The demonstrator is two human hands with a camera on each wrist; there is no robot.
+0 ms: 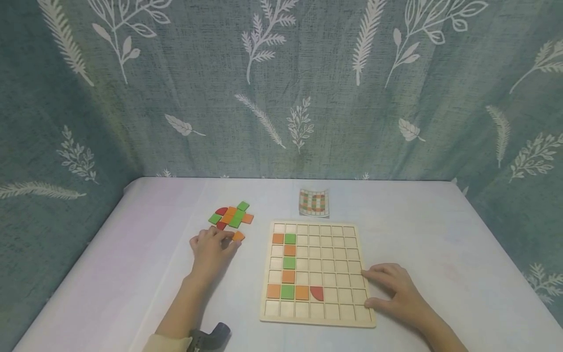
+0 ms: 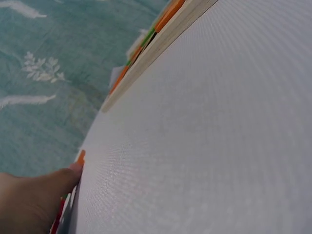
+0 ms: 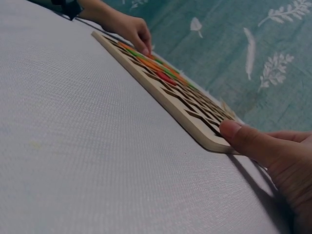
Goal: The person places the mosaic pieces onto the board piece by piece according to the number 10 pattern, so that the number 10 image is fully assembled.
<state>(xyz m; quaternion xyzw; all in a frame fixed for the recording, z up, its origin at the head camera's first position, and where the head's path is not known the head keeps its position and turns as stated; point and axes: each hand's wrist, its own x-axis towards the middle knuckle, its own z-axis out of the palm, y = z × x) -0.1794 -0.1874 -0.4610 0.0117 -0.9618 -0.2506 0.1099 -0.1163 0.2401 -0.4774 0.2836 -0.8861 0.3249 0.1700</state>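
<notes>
My left hand (image 1: 212,254) pinches an orange square tile (image 1: 238,236) between thumb and fingers, just in front of a loose pile of green, orange and red tiles (image 1: 236,218). In the left wrist view the thumb lies against the edge of that orange tile (image 2: 81,157). My right hand (image 1: 398,293) rests on the right edge of the wooden grid board (image 1: 338,281), thumb and fingers spread apart. The right wrist view has its thumb (image 3: 233,130) touching the board's corner. Orange and green squares and one red quarter-round tile (image 1: 317,293) sit in the board's left and lower cells.
A small pattern card (image 1: 314,203) with a coloured grid lies behind the board. The white table (image 1: 418,210) ends at a green leaf-printed curtain (image 1: 211,122). A dark strap device (image 1: 211,338) is on the left wrist.
</notes>
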